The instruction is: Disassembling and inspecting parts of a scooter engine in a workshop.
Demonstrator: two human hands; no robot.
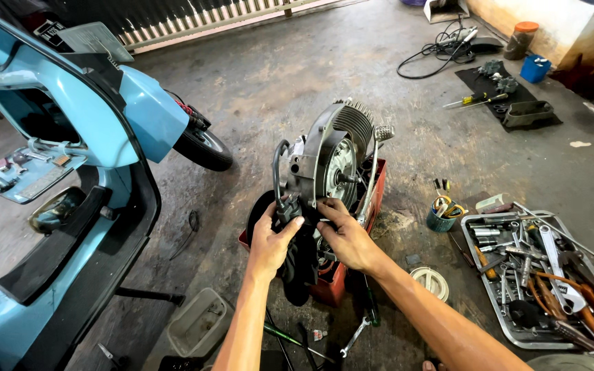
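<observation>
While hands (311, 240) grip engine (331, 161), crate (379, 189) holds it.

engine (335, 161): dull grey cast metal under your fingers (290, 223), finned, grimy
scooter body (91, 117): glossy pale-blue painted metal
floor (276, 75): rough, stained concrete, matt
tool tray (496, 302): scuffed metal; tools steel, some orange-handled
crate (335, 285): red plastic

You have one view only, from the camera on your head, tilted down and forward over your outstretched forearms. It sits close to the engine (331, 161) at centre, with the blue scooter (70, 178) left and the tool tray (503, 336) right.
</observation>
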